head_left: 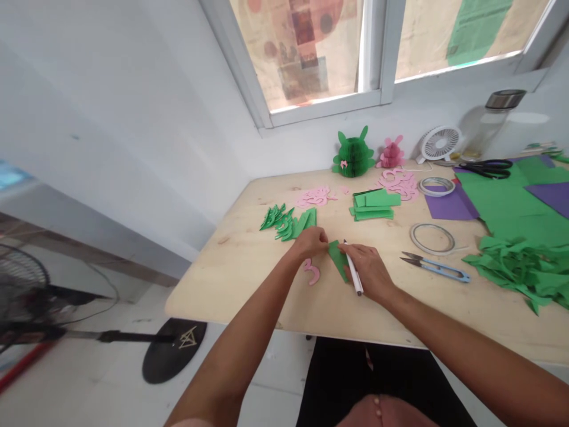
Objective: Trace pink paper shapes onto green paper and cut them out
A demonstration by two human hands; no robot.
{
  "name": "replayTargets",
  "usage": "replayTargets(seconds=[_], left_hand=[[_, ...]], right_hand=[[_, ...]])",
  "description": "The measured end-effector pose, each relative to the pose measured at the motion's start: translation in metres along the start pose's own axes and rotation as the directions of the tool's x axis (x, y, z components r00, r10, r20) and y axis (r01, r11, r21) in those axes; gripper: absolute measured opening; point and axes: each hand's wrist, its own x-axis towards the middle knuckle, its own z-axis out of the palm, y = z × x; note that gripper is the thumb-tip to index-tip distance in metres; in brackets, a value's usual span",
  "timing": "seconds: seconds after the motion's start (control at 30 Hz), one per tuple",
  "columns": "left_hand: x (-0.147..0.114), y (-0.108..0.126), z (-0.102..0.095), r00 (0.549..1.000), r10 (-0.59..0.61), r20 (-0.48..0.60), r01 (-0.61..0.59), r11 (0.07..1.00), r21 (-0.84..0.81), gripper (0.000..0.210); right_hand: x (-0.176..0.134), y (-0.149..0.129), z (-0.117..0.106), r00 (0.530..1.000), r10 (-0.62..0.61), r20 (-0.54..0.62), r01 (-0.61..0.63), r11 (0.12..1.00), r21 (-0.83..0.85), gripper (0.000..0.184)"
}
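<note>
My left hand pinches the upper left edge of a small green paper piece above the wooden table. On its other side my right hand is closed around a white marker, its fingers also against the paper's right edge. Just below my left hand lies a pink curved paper cutout, shaped like a 3. Green cut paper pieces are heaped beyond my left wrist. A stack of folded green paper strips lies farther back.
Blue-handled thread snips, a roll of tape and green paper scraps lie to the right. Black scissors rest on green sheets. Pink cutouts, a green paper figure and a small white fan stand farther back.
</note>
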Motion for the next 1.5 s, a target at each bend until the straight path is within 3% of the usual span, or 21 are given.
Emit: replayTargets(seconds=[0.13,0.37,0.57,0.73,0.83,0.97,1.1,1.2,1.33,1.4,1.5], left_hand=[[-0.001,-0.005,0.003,0.999,0.012,-0.04,-0.017,0.992,-0.122,0.005],[-0.023,-0.011,0.002,0.988,0.1,-0.122,-0.138,0.924,-0.357,0.006],[-0.046,-0.005,-0.004,0.957,0.217,-0.192,-0.283,0.84,-0.463,0.015],[-0.051,0.001,0.0,0.957,0.192,-0.216,-0.281,0.793,-0.541,0.018],[-0.051,0.0,0.002,0.958,0.168,-0.234,-0.277,0.761,-0.587,0.019],[-0.053,-0.002,-0.003,0.956,0.159,-0.246,-0.279,0.748,-0.603,0.019],[-0.055,-0.001,-0.008,0.954,0.175,-0.245,-0.294,0.717,-0.632,0.02],[-0.058,0.003,-0.005,0.962,0.126,-0.242,-0.264,0.655,-0.708,0.019],[-0.067,0.014,0.01,0.955,-0.139,-0.261,-0.166,0.477,-0.863,0.031],[-0.072,0.021,0.021,0.956,-0.215,-0.199,-0.097,0.409,-0.907,0.036],[-0.076,0.032,0.035,0.969,-0.232,-0.087,-0.003,0.341,-0.94,0.031]], right_hand=[[0.0,0.002,0.002,0.999,-0.002,-0.035,0.003,1.0,0.023,0.045],[0.0,-0.002,-0.003,0.966,0.194,-0.17,-0.161,0.969,0.187,0.042],[0.004,0.0,-0.007,0.931,0.335,-0.145,-0.184,0.774,0.606,0.037],[0.004,0.004,-0.001,0.936,0.349,-0.042,-0.213,0.658,0.722,0.035],[0.004,0.004,-0.003,0.931,0.358,-0.065,-0.212,0.679,0.703,0.036],[0.006,0.0,-0.011,0.947,0.274,-0.169,-0.114,0.778,0.618,0.047],[0.006,-0.006,-0.013,0.967,0.251,-0.053,-0.138,0.682,0.718,0.043],[0.006,-0.01,-0.013,0.946,0.324,-0.013,-0.2,0.616,0.762,0.036],[0.008,-0.011,-0.014,0.902,0.422,-0.093,-0.206,0.609,0.766,0.032],[0.008,-0.011,-0.014,0.892,0.437,-0.119,-0.205,0.623,0.755,0.032],[0.007,-0.011,-0.013,0.898,0.425,-0.117,-0.204,0.636,0.744,0.033]])
